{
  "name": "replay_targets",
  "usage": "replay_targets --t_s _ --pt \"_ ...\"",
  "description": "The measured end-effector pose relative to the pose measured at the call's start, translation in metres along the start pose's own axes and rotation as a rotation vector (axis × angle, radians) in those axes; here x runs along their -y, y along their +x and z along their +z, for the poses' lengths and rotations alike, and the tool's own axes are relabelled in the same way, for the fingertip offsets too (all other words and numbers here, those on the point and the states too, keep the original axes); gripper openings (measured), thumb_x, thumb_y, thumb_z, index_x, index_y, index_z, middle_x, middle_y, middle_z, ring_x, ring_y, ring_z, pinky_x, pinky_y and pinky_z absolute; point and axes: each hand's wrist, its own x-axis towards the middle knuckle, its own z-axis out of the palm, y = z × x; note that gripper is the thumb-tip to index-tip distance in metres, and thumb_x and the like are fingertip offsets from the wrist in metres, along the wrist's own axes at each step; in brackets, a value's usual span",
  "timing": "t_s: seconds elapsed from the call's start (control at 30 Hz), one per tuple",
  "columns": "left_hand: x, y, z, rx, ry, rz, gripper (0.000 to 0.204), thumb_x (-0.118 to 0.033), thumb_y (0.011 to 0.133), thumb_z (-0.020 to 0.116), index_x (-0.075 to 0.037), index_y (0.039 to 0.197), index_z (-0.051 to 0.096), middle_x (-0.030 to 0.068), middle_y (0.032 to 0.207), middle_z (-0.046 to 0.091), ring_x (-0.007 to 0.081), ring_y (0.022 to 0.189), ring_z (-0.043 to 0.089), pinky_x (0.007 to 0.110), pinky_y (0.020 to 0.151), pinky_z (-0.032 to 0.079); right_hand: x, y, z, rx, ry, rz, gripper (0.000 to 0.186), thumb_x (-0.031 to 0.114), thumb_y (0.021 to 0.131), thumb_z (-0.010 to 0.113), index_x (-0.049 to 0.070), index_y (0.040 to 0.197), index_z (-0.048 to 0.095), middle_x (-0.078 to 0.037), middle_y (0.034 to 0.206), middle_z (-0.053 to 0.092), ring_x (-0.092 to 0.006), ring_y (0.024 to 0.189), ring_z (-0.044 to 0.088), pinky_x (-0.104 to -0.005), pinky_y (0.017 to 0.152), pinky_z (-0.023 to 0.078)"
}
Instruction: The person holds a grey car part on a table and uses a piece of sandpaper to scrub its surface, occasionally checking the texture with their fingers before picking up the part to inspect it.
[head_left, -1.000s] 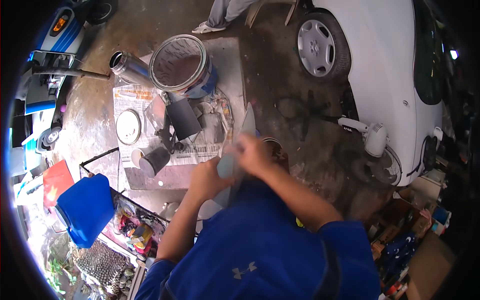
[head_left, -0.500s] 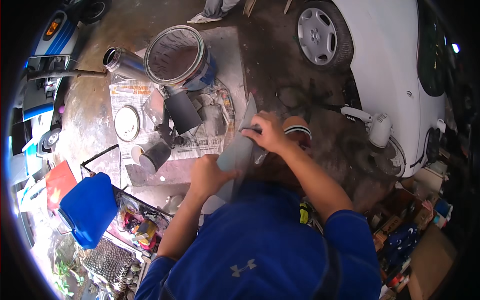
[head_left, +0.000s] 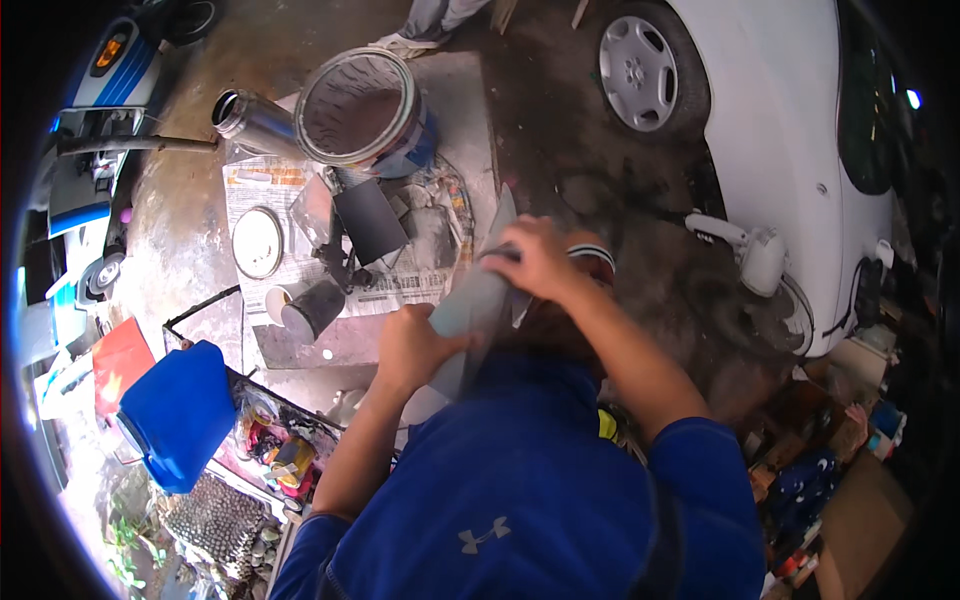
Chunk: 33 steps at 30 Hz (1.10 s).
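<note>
My left hand (head_left: 408,352) grips the edge of a long, grey-green panel (head_left: 470,302) that narrows to a point at its far end. Its thumb lies across the panel's face. My right hand (head_left: 540,258) is closed on a small dark piece (head_left: 503,253), like folded sandpaper, against the panel's upper right part. Fingers partly hide that piece. Left of the panel, newspaper (head_left: 395,293) bears a black sheet (head_left: 370,222), a round white lid (head_left: 257,243) and some smaller dark scraps. A tipped grey cup (head_left: 315,310) lies at the newspaper's near edge.
A large open bucket (head_left: 408,150) and a steel flask (head_left: 255,122) stand beyond the newspaper. A blue plastic container (head_left: 185,415) is at lower left. To the right are a white car (head_left: 770,110) and a white fan-like appliance (head_left: 762,262). Another person's foot (head_left: 405,43) shows at the top.
My right hand has shifted slightly along the panel, up and to the right, with the dark piece. My left hand keeps its hold. The whole view has shifted a little.
</note>
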Motion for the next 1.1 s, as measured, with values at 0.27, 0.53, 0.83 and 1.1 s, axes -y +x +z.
replay_targets --t_s 0.27,0.53,0.83,1.1 --pt "0.003 0.004 -0.001 0.002 0.039 -0.023 0.061 -0.049 0.062 0.092 0.006 0.076 0.071 0.0252 0.071 0.069 0.0384 0.068 0.072 0.046 0.067 0.057 0.000 0.007 0.002 -0.013 -0.043 -0.008 0.036 0.036 0.078 0.085 0.010 0.076 0.060 -0.009 0.078 0.061 -0.0322 0.076 0.061 -0.0430 0.076 0.044" --pt "0.004 0.018 -0.002 0.120 0.091 0.057 0.058 -0.049 0.078 0.081 0.007 0.082 0.070 0.0272 0.073 0.069 0.0434 0.074 0.071 0.051 0.071 0.056 0.024 -0.008 0.009 -0.004 0.065 0.257 0.040 0.040 0.085 0.081 0.004 0.089 0.064 -0.016 0.079 0.067 -0.0397 0.076 0.066 -0.0477 0.067 0.050" --pt "-0.005 0.073 -0.001 0.158 -0.098 0.155 0.051 -0.037 0.088 0.076 0.009 0.070 0.065 0.0198 0.060 0.056 0.0264 0.061 0.059 0.043 0.061 0.047 0.020 -0.043 0.021 -0.183 0.260 0.508 0.043 0.037 0.088 0.081 -0.004 0.096 0.067 -0.023 0.086 0.071 -0.0392 0.080 0.071 -0.0431 0.071 0.054" --pt "0.014 0.049 -0.011 0.331 -0.332 0.150 0.045 -0.026 0.087 0.079 0.010 0.112 0.068 0.0157 0.089 0.071 0.0170 0.082 0.064 0.035 0.076 0.052 0.052 -0.049 0.027 -0.232 0.202 0.475 0.039 0.034 0.087 0.081 -0.002 0.095 0.068 -0.023 0.085 0.069 -0.0418 0.080 0.070 -0.0445 0.070 0.054"
